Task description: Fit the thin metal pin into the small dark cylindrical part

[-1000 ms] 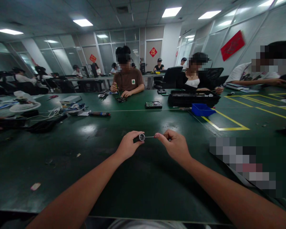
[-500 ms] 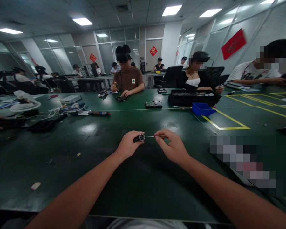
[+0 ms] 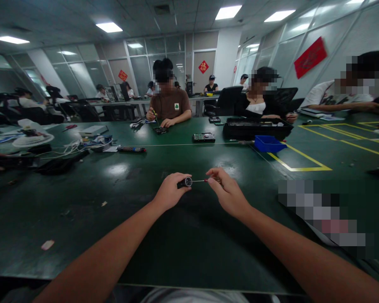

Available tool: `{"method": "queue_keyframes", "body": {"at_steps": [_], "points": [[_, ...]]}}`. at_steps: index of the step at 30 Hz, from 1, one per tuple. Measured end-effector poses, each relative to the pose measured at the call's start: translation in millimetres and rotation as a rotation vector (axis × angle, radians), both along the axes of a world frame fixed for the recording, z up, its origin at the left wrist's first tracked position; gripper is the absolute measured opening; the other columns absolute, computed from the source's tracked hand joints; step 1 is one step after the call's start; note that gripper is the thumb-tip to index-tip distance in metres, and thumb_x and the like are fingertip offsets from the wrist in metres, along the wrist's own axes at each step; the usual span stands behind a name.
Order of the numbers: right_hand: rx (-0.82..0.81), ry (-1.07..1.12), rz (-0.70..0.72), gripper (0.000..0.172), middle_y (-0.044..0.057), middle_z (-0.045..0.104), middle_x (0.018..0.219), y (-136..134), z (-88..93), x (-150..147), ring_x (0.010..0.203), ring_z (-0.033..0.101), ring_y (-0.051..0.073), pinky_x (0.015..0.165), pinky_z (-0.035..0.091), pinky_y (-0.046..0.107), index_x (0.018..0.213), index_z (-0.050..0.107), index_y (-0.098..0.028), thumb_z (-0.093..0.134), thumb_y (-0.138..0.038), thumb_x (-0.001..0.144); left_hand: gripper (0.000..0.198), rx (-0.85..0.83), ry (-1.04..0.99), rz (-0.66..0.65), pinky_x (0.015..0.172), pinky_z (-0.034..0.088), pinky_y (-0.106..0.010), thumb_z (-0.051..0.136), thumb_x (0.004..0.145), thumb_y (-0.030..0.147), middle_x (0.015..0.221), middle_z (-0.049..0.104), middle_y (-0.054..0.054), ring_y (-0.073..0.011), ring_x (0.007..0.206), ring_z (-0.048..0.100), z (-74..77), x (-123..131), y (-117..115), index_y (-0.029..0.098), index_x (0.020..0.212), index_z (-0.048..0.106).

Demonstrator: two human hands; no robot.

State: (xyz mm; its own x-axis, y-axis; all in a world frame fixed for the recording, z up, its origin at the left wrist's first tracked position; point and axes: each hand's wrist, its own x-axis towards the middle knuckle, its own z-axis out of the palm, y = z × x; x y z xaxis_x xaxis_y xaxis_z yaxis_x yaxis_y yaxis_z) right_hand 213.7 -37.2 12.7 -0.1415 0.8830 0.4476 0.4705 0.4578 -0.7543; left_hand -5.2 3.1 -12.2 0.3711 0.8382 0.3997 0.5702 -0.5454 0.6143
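Note:
Between the thumb and fingers of my left hand (image 3: pixel 169 191) is a small dark cylindrical part (image 3: pixel 187 182) with a pale round rim, its round end turned toward me and to the right. My right hand (image 3: pixel 227 191) is closed around the handle of a screwdriver (image 3: pixel 205 180). Its thin metal shaft runs left and its tip meets the round part's edge; whether it sits in a screw is too small to tell. Both hands are just above the green tabletop (image 3: pixel 183 244), and my right palm hides most of the handle.
Ahead lie a hard drive (image 3: pixel 204 137), a blue bin (image 3: pixel 269 144) and a long black case (image 3: pixel 257 129). To the left are a dark pen-shaped tool (image 3: pixel 131 150), tangled cables and a white fan grille (image 3: pixel 33 140). A blurred-out object (image 3: pixel 318 214) lies right. Co-workers sit opposite.
My right thumb and fingers have shifted slightly on the screwdriver handle, the fingers lifting a little. My left hand and the cylindrical part stay nearly still.

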Motion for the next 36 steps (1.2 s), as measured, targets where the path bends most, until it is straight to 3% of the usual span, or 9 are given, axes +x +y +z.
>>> {"method": "queue_keyframes", "body": {"at_steps": [4,7,11,15,17,19,27,36], "points": [[-0.003,-0.006,-0.03,0.023,0.002,0.067,0.08,0.4,-0.7,-0.7,0.071,0.063,0.02,0.064,0.044,0.033,0.098,0.061,-0.025,0.043,-0.038,0.1,0.039,0.003,0.012,-0.001,0.102,0.045,-0.043,0.076,0.082,0.017,0.119,0.071,-0.006,-0.0243,0.113,0.063,-0.2,0.0,-0.1,0.023,0.119,0.07],[-0.008,0.085,-0.075,0.016,0.004,0.07,0.086,1.7,-1.6,-2.3,0.076,0.066,0.022,0.069,0.048,0.035,0.104,0.059,-0.024,0.052,-0.035,0.094,0.04,0.006,0.015,0.004,0.102,0.045,-0.043,0.076,0.081,0.016,0.119,0.071,-0.006,-0.0245,0.113,0.063,0.2,0.3,-0.1,0.023,0.12,0.07],[-0.074,0.266,-0.049,0.022,0.007,0.071,0.088,6.7,-4.5,-3.9,0.08,0.067,0.023,0.073,0.053,0.038,0.096,0.061,-0.023,0.064,-0.043,0.087,0.039,-0.001,0.02,0.013,0.101,0.046,-0.044,0.075,0.082,0.017,0.118,0.071,-0.006,-0.0252,0.112,0.063,1.6,0.8,-0.4,0.024,0.12,0.07],[-0.225,0.547,-0.036,0.032,0.006,0.069,0.084,18.5,-13.8,-2.4,0.077,0.067,0.021,0.078,0.057,0.041,0.092,0.063,-0.022,0.063,-0.053,0.086,0.039,0.008,0.017,0.0,0.102,0.045,-0.045,0.075,0.082,0.018,0.119,0.071,-0.006,-0.0256,0.113,0.063,4.0,1.1,-1.8,0.024,0.121,0.069],[-0.394,0.693,-0.003,0.033,0.004,0.064,0.072,24.3,-18.7,-0.6,0.066,0.064,0.02,0.073,0.059,0.043,0.085,0.061,-0.022,0.063,-0.055,0.085,0.039,0.014,0.015,-0.001,0.103,0.045,-0.045,0.074,0.083,0.018,0.12,0.071,-0.006,-0.0252,0.114,0.062,4.7,1.0,-2.4,0.024,0.12,0.07],[-0.451,0.775,0.014,0.031,0.002,0.062,0.069,27.6,-21.3,1.1,0.063,0.062,0.019,0.073,0.06,0.043,0.083,0.059,-0.022,0.064,-0.053,0.085,0.039,0.016,0.017,0.002,0.103,0.045,-0.045,0.074,0.083,0.018,0.12,0.071,-0.006,-0.025,0.114,0.062,4.6,1.0,-2.5,0.024,0.12,0.07],[-0.19,0.589,-0.072,0.03,0.004,0.066,0.082,22.6,-18.2,-1.1,0.072,0.064,0.018,0.072,0.057,0.036,0.091,0.061,-0.021,0.061,-0.051,0.088,0.038,0.014,0.027,0.016,0.101,0.046,-0.045,0.075,0.082,0.018,0.117,0.072,-0.006,-0.0253,0.111,0.063,6.6,3.4,-2.7,0.024,0.119,0.07],[-0.149,0.382,-0.056,0.031,0.004,0.068,0.077,14.6,-6.9,-1.3,0.07,0.065,0.018,0.068,0.053,0.034,0.09,0.063,-0.02,0.059,-0.051,0.089,0.041,0.03,0.032,0.008,0.101,0.046,-0.044,0.078,0.08,0.02,0.117,0.072,-0.006,-0.0252,0.111,0.063,3.1,2.4,-2.6,0.024,0.12,0.07]]}}
